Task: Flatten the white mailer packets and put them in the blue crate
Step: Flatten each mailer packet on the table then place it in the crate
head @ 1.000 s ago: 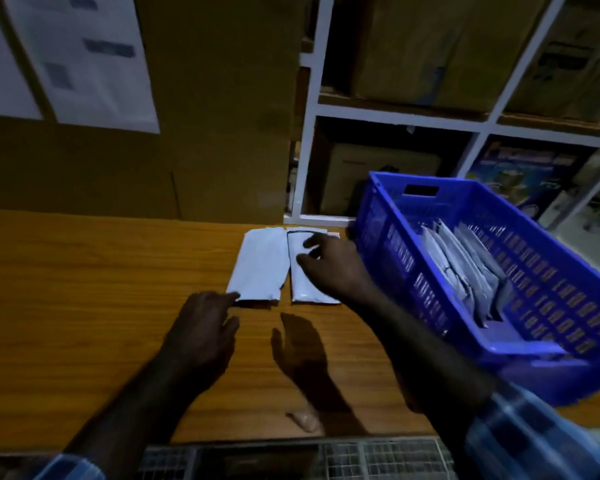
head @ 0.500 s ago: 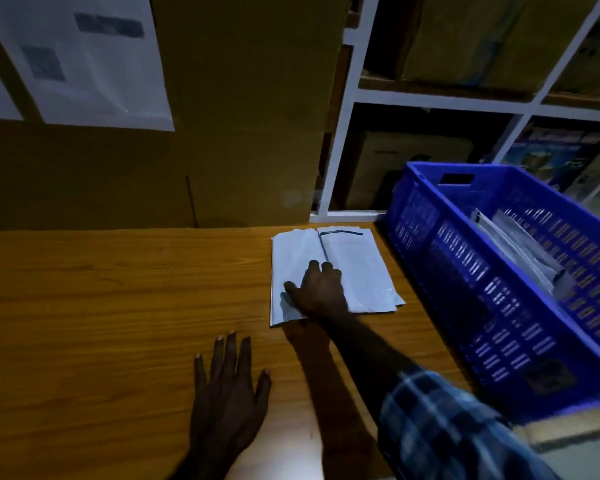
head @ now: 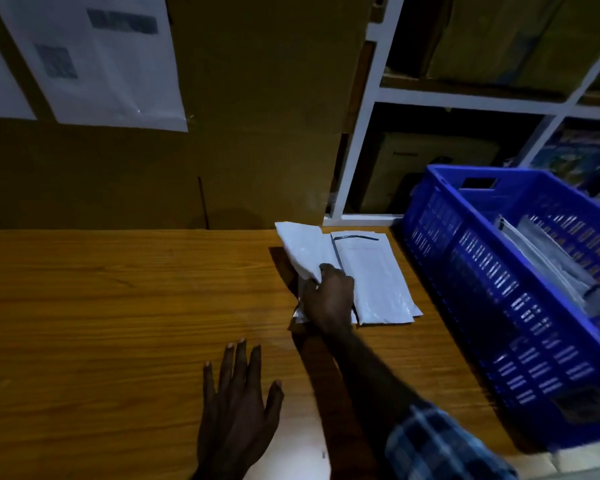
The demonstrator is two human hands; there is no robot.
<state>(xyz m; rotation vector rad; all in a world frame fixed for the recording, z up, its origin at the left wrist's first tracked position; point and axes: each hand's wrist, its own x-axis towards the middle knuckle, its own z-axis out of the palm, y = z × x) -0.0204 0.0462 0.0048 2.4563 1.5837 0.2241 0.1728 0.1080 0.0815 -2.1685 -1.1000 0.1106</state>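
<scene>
Two white mailer packets lie side by side at the back of the wooden table (head: 118,306). My right hand (head: 328,299) grips the left packet (head: 303,249), and its left edge curls up off the table. The right packet (head: 374,282), with a dark strip along its top, lies flat just beside my hand. My left hand (head: 238,407) rests flat on the table with fingers spread, nearer to me and apart from the packets. The blue crate (head: 465,271) stands at the right and holds several white mailers (head: 548,258).
A brown cardboard wall with taped white sheets (head: 94,57) rises behind the table. White shelving (head: 361,133) with cardboard boxes stands behind the crate. The crate sits close to the right packet.
My right hand has curled round the left packet and lifted its edge off the table. My left hand has stayed flat on the table.
</scene>
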